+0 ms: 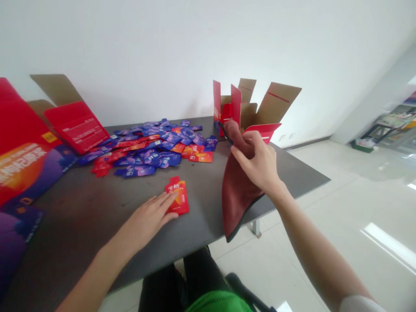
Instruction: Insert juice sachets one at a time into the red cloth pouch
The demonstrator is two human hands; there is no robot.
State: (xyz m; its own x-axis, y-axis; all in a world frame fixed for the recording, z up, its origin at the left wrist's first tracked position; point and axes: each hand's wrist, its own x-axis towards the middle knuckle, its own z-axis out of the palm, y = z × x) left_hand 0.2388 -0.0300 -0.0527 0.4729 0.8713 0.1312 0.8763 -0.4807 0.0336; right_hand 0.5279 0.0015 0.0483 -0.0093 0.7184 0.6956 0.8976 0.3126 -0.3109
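Note:
My left hand [151,219] lies on the dark table with its fingers stretched over the near edge of a red and orange sachet [182,200]. The sachet is flat, and its left side is partly covered by my fingertips. Over the table's right part, my right hand [258,162] is closed around a brownish-red cloth [238,190] with a dark trim. One end of the cloth bunches up above my fingers. Its lower corner hangs down near the table's front edge.
Behind the sachet spreads a loose pile of purple and red sachets [152,147]. Open red cartons stand at both sides: a large carton [29,151] on the left, smaller cartons [247,112] at the back right. A white wall [156,56] rises behind the table [208,229].

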